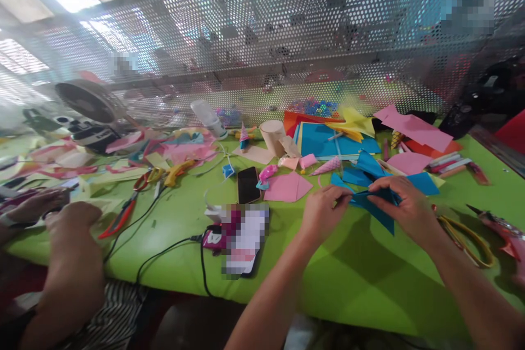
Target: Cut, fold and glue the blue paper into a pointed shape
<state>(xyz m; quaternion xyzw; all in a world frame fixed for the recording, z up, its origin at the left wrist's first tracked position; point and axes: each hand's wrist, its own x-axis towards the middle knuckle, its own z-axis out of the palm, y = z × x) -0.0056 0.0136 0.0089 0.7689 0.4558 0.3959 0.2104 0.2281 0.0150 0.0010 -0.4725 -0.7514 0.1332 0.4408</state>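
Note:
Both of my hands pinch a folded piece of blue paper (379,213) held just above the green table. My left hand (326,210) grips its left end with the fingertips. On the other side, my right hand (404,205) has thumb and fingers closed on the upper edge. The paper is creased, with a pointed flap hanging down between the hands. Behind it lie more blue paper pieces (365,167). Yellow-handled scissors (467,240) rest to the right of my right hand, near red-handled pliers (508,238).
Two phones (249,185) and a pink sheet (287,186) lie left of my hands. Coloured paper sheets (320,142) are stacked behind. A co-worker's arm (76,257) is at the left, near orange scissors (123,213). A perforated metal screen (254,38) closes off the back.

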